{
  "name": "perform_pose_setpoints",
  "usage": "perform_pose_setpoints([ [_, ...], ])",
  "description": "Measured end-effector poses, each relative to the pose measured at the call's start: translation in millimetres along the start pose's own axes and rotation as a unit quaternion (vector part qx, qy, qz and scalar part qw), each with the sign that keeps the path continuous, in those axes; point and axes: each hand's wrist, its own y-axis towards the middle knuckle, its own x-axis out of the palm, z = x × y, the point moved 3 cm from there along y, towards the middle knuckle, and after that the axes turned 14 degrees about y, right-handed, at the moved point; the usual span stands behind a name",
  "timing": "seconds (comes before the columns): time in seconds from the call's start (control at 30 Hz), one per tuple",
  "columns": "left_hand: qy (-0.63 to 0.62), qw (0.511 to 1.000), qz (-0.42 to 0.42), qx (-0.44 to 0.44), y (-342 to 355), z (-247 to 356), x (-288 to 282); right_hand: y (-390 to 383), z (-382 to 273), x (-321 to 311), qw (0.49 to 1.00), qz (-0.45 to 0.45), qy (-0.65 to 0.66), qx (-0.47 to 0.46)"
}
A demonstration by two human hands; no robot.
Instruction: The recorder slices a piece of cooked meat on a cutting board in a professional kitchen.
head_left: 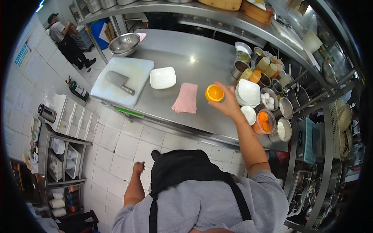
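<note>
A cut orange [215,93] shows a round, wet-looking face of bright segments inside a thin rind. The right hand [226,101] grips it from the side, fingers and thumb closed around the rind, above the steel tabletop [167,46], just right of a folded pink cloth [186,98]. The cloth looks soft and slightly rumpled; the tabletop is smooth and throws back a spot of light. Left of the cloth stands a glossy white square dish [162,78] with rounded corners, then a pale plastic cutting board [142,72] with a broad-bladed cleaver [116,79] lying flat on it.

The orange's underside is hidden, and so is part of the fingers' hold. The left hand [138,167] hangs low over the tiled floor [126,143], its fingers seemingly curled; I cannot tell whether they are fully closed or hold anything. The pots along the top shelf [163,7] are cut off by the picture's edge.

Close to the right hand, stacked white bowls [248,92] crowd that side of the tabletop, with white eggs [268,100], a clear tub [274,121] of orange pieces and squeeze bottles [254,76] around them. Nested metal bowls [124,43] sit beyond the board.
</note>
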Motion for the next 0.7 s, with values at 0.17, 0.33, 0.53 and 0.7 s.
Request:
perform_pose_setpoints([
  [0.17,-0.059,0.997,0.013,0.049,-19.0,56.4,-7.6,-85.0,91.0,39.8,0.989,-0.025,-0.053,0.139],
  [0.33,-0.044,0.998,-0.016,0.040,-39.1,44.1,18.0,-110.7,113.2,30.5,0.972,-0.083,-0.125,0.183],
  [0.53,0.061,0.992,-0.055,0.095,-39.4,-42.0,33.0,-56.8,79.7,19.0,0.911,-0.241,-0.167,0.290],
  [0.7,0.097,0.991,-0.049,0.080,-52.9,-64.4,32.0,-25.1,58.3,20.8,0.816,-0.298,-0.265,0.419],
])
